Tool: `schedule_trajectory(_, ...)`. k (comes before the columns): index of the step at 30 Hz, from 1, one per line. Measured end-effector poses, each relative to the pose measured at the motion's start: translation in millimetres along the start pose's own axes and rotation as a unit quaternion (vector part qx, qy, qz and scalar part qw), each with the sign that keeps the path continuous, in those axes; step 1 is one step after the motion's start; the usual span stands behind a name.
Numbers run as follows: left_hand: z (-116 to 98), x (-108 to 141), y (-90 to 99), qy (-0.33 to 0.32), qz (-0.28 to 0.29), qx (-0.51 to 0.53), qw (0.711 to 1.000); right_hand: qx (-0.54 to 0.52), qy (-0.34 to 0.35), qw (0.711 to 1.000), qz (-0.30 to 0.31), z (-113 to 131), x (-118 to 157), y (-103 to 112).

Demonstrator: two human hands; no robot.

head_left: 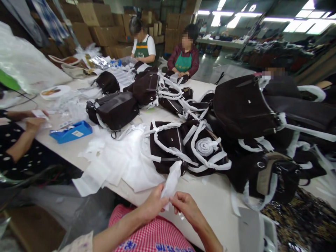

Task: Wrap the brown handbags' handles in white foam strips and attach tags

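My left hand (pixel 155 201) is closed around the lower part of a white paper wrap (pixel 172 178), which points up and away from me at the table's near edge. Touching its right side, my right hand (pixel 183 206) is pinched, and a small clear strip (pixel 181 216) hangs below its fingers. Just beyond the wrap lies a dark bag (pixel 166 143) with white-wrapped handles. A rolled white strip (pixel 206 146) rests on the dark bag beside it. White sheets (pixel 128 159) are spread to the left of my hands.
A blue tape dispenser (pixel 72 132) sits on the left of the table, near another person's hands (pixel 34 120). Dark bags (pixel 241 106) are piled at the right, above a grey-white device (pixel 252 229). Two people in green aprons work across the table (pixel 207 85).
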State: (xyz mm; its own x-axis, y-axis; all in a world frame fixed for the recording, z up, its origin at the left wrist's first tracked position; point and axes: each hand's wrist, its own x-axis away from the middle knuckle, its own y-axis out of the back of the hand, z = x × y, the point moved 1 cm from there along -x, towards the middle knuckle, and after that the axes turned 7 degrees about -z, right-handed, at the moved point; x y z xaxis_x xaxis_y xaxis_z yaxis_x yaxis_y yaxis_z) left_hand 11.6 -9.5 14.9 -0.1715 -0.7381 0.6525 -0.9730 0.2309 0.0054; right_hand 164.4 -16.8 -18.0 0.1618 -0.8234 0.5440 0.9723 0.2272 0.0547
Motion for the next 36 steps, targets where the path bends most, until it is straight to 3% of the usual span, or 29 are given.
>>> schedule_trajectory(5,4.4,-4.6,0.5,0.004,-0.002,0.04,0.999,-0.086,-0.001,0.994,0.07,10.6,17.7,10.2)
schedule_trajectory(8,5.9,-6.4,0.7,0.022,-0.016,0.042,0.999,-0.127,0.01,0.989,0.08,23.6,29.6,18.0)
schedule_trajectory(14,3.1,-4.0,-0.2,0.018,-0.005,0.028,0.999,-0.087,0.039,0.986,0.137,49.0,25.3,11.3)
schedule_trajectory(22,13.0,-7.8,2.3,-0.012,0.014,0.062,0.998,0.06,0.037,0.997,0.025,12.0,-3.7,2.8)
schedule_trajectory(30,7.6,-3.2,5.0,-0.019,0.041,0.055,0.997,0.049,0.009,0.999,-0.009,7.0,-3.8,-5.6)
schedule_trajectory(36,8.3,-5.3,2.3,0.005,0.0,0.081,0.997,-0.019,0.024,0.999,0.022,3.3,-3.6,-2.2)
